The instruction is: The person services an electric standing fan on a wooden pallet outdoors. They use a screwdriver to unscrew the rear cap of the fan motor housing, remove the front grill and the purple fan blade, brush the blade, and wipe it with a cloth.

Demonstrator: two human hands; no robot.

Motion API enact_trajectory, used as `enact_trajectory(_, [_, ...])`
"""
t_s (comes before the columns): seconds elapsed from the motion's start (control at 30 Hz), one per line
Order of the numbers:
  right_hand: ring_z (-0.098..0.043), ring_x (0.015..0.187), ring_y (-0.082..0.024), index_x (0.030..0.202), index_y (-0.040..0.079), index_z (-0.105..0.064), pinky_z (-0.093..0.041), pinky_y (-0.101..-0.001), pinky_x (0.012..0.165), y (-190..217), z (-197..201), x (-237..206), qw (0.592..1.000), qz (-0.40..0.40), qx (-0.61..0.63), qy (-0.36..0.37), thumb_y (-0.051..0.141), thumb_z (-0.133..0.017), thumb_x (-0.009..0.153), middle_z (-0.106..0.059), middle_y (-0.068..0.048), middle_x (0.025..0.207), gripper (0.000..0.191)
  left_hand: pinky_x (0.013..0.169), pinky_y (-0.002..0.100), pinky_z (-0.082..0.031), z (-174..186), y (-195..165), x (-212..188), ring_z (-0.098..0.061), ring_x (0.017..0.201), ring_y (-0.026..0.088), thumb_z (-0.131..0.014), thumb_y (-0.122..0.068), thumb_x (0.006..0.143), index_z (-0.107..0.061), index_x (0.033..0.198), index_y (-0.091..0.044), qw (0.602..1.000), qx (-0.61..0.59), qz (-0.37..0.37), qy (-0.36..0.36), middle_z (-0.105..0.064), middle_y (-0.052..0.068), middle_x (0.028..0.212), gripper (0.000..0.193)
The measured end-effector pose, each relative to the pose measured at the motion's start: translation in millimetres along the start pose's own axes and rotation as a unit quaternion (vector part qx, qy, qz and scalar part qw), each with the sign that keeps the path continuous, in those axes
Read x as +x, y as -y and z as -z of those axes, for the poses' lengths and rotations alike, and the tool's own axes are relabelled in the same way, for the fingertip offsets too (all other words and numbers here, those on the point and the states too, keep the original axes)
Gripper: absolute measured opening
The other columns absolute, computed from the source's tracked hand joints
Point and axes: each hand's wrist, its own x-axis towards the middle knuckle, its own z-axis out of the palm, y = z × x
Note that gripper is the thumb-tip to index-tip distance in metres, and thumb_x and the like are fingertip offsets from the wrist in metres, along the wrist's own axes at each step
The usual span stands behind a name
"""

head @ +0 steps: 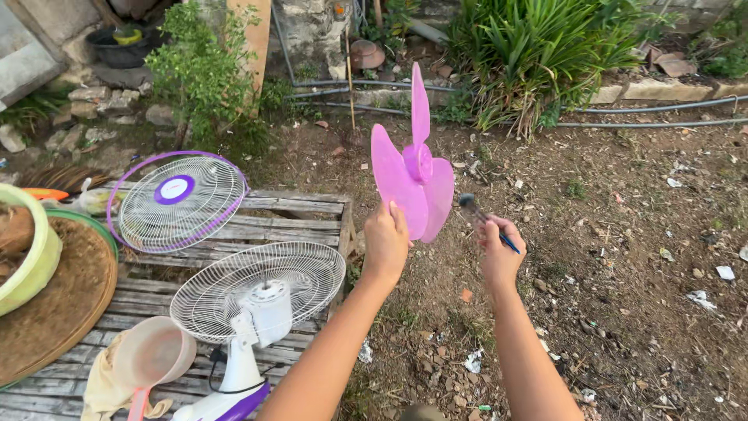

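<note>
- Lower centre of frame: two bare forearms rise from the bottom edge toward mid-frame.
- Left hand, just left of centre: fingers clamped on the lower edge of a pink fan blade, thumb pressed on the face of the blade. The blade is held upright in the air over bare ground, three lobes, round hub at centre frame.
- Right hand, just right of centre: closed around a small brush with a blue handle; its dark tip points up-left, near the blade's right lobe but apart from it.
- Lower left: white fan body with rear wire guard, no blade fitted, purple-trimmed base, standing on a wooden pallet.
- Bottom left, beside the fan base: translucent pink jug lying on a beige cloth.
- Left edge: woven round tray with a pale green basin on it.
- Mid left, further back on the pallet: front fan guard, white wire with purple rim, propped tilted.
- Right half: dirt ground with scattered litter and stones.
- Top of frame: shrubs, grassy clump, pipes, stone wall.
</note>
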Motion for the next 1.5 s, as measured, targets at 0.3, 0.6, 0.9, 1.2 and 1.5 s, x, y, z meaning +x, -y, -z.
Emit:
enact_trajectory(0.3, [-0.066, 0.070, -0.009, 0.114, 0.003, -0.070, -0.047, -0.0234, 0.056, 15, 94, 3, 0.994, 0.014, -0.110, -0.020, 0.014, -0.060, 0.100, -0.075, -0.005, 0.090, 0.020, 0.044, 0.036, -0.057, -95, -14, -31, -0.069, 0.050, 0.024, -0.041, -0.012, 0.107, -0.060, 0.100, 0.008, 0.996, 0.041, -0.035, 0.077, -0.066, 0.016, 0.068, 0.029])
enact_trajectory(0.6, [-0.065, 0.080, -0.006, 0.118, 0.006, -0.070, -0.049, -0.0221, 0.062, -12, 112, 5, 0.994, 0.020, -0.108, 0.002, 0.020, -0.056, 0.103, -0.075, -0.004, 0.097, 0.025, 0.044, 0.034, -0.058, -106, -21, -44, -0.070, 0.049, 0.024, -0.039, -0.012, 0.107, -0.062, 0.097, 0.009, 0.988, 0.073, -0.024, 0.135, -0.068, 0.016, 0.065, 0.033])
enact_trajectory(0.9, [-0.069, 0.096, -0.027, 0.126, -0.001, -0.055, -0.056, -0.0413, 0.085, -39, 110, -45, 0.908, -0.400, 0.100, -0.074, 0.056, -0.035, 0.105, -0.069, -0.021, 0.109, 0.064, 0.038, 0.031, -0.055, -93, 10, -56, -0.068, 0.043, 0.019, -0.039, -0.015, 0.108, -0.060, 0.095, 0.010, 0.987, -0.075, 0.088, 0.109, -0.068, 0.015, 0.065, 0.035])
enact_trajectory(1.2, [-0.065, 0.094, -0.017, 0.117, 0.009, -0.062, -0.054, -0.0395, 0.090, -59, 143, -14, 0.929, -0.338, 0.145, -0.031, 0.035, -0.051, 0.106, -0.069, -0.004, 0.105, 0.030, 0.109, 0.053, -0.039, -49, 100, -79, -0.055, 0.126, 0.037, -0.058, -0.054, 0.087, -0.028, 0.152, -0.002, 0.963, -0.051, 0.246, 0.094, -0.053, 0.028, 0.139, 0.089])
enact_trajectory(1.5, [-0.071, 0.096, -0.016, 0.124, 0.012, -0.063, -0.059, -0.0394, 0.084, -28, 167, 17, 0.933, -0.321, 0.071, 0.143, 0.032, -0.051, 0.103, -0.073, -0.002, 0.109, 0.031, 0.118, 0.070, -0.015, -9, 117, -44, -0.036, 0.147, 0.040, -0.052, -0.093, 0.063, -0.044, 0.153, -0.006, 0.815, 0.238, 0.346, 0.400, -0.043, 0.025, 0.155, 0.126])
